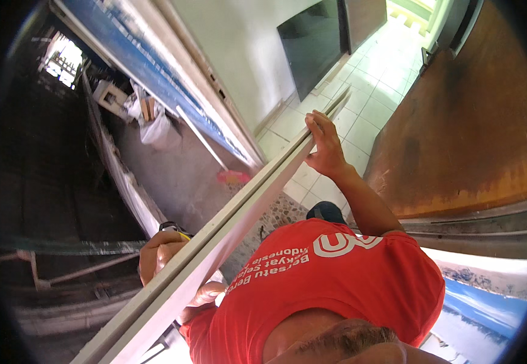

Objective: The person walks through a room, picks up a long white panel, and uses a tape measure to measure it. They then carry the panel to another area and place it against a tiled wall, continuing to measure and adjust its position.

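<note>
A long pale board (248, 191) with a groove along its edge slants from the lower left up to the right, in front of my red shirt. My right hand (326, 142) grips it near its far end, with the fingers over the top edge. Beyond the board's lower left part, my left hand (159, 253) is closed, its fingers curled beside the edge. A small black-and-yellow tool (177, 229) shows at that hand; its kind is not clear. The board hides part of my left hand and forearm.
A broom with a pink head (233, 177) leans by a blue-and-white upright panel (154, 67). A white sack (159, 130) lies on the grey floor behind. A large brown wooden panel (469, 127) stands at right. White tiles (360, 91) lead away past a dark panel (315, 45).
</note>
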Demonstrator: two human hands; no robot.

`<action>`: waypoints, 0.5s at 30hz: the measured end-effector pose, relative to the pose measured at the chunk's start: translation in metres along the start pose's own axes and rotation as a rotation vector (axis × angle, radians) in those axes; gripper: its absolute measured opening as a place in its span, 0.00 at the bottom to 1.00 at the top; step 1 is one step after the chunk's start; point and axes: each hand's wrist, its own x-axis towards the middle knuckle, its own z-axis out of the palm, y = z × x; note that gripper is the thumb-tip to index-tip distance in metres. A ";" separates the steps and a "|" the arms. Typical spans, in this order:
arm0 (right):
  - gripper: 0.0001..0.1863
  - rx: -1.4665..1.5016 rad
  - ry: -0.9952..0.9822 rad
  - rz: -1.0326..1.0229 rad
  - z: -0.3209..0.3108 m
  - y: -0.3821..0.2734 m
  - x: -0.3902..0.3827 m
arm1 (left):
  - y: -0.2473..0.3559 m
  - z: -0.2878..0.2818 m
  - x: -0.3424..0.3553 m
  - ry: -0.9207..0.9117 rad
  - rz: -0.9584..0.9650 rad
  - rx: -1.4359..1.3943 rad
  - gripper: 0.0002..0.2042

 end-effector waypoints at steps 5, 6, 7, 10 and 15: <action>0.50 -0.119 0.112 0.010 0.011 0.083 0.051 | -0.066 0.066 0.074 -0.103 -0.020 -0.022 0.42; 0.51 -0.130 0.132 0.015 0.012 0.101 0.062 | -0.082 0.078 0.087 -0.119 0.006 -0.015 0.42; 0.51 -0.142 0.146 0.016 0.010 0.123 0.073 | -0.096 0.099 0.096 -0.092 -0.010 -0.067 0.41; 0.52 -0.188 0.180 0.015 0.002 0.195 0.097 | -0.132 0.160 0.142 -0.265 0.195 -0.191 0.39; 0.54 -0.203 0.255 0.016 -0.020 0.313 0.139 | -0.164 0.276 0.203 -0.319 0.284 -0.218 0.36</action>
